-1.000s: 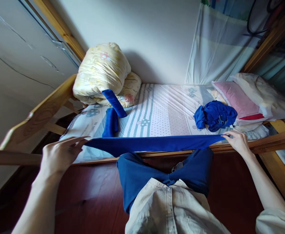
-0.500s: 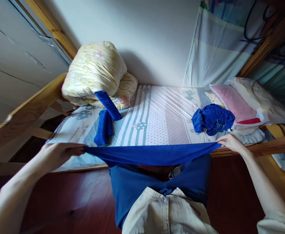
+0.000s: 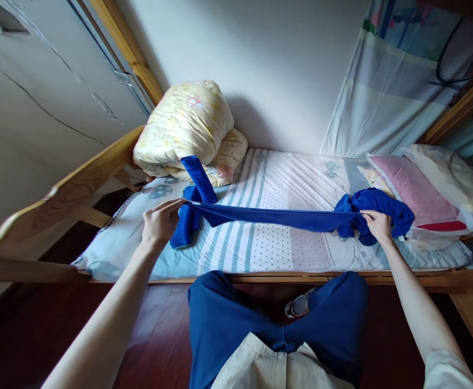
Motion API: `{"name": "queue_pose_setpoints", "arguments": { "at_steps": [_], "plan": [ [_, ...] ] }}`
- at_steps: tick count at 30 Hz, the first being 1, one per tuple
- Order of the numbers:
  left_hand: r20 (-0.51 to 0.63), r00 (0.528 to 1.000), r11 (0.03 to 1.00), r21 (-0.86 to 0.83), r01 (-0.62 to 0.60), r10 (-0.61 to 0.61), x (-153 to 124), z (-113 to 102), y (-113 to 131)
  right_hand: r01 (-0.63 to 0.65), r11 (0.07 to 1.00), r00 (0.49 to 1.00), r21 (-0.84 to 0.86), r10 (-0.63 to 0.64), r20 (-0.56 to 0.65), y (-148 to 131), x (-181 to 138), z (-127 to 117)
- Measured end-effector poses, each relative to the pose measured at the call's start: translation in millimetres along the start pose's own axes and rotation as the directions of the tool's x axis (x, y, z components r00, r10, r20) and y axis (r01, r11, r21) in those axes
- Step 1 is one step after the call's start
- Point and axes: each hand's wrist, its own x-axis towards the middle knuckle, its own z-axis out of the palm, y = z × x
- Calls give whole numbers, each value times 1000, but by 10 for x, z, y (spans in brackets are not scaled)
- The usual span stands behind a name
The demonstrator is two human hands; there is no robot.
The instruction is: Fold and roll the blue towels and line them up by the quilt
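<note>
Between my two hands a long blue cloth (image 3: 277, 217) is stretched taut above the bed, its lower edge hanging in a shallow fold. My left hand (image 3: 161, 219) pinches its left end. The right end is pinched in my right hand (image 3: 377, 222). Behind the left end lie two folded blue cloths, one (image 3: 199, 179) leaning across the other (image 3: 184, 224). A crumpled heap of blue cloth (image 3: 396, 213) sits on the bed just behind my right hand, partly hidden by it.
The mattress (image 3: 236, 254) has a striped and dotted sheet. A bundled yellow quilt (image 3: 188, 121) stands at its left end, a pink pillow (image 3: 412, 186) at the right. Wooden rails (image 3: 94, 181) edge the bed, and a wall hanging (image 3: 362, 102) drops behind it.
Both hands have moved forward and up, carrying the stretched cloth from above my knees to over the bed. They are also closer together, and the view has shifted.
</note>
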Motion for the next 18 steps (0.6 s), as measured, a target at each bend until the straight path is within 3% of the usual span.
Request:
{"name": "queue_pose_setpoints", "arguments": {
  "at_steps": [4,9,14,18],
  "plan": [
    [-10,1000,1000,-9,27,-27,-428,162,-134,89,996,996,14,-89,-13,190,-240,310],
    [196,969,988,9,154,-153,-1103,524,-375,63,998,995,18,-64,71,519,-638,836],
    [488,829,961,99,258,-273,-1755,856,-557,-26,995,951,-95,54,304,787,-1104,1359],
    [639,717,960,182,212,-279,-2050,990,-630,-9,967,869,-255,133,476,803,-1392,1612]
  ]
}}
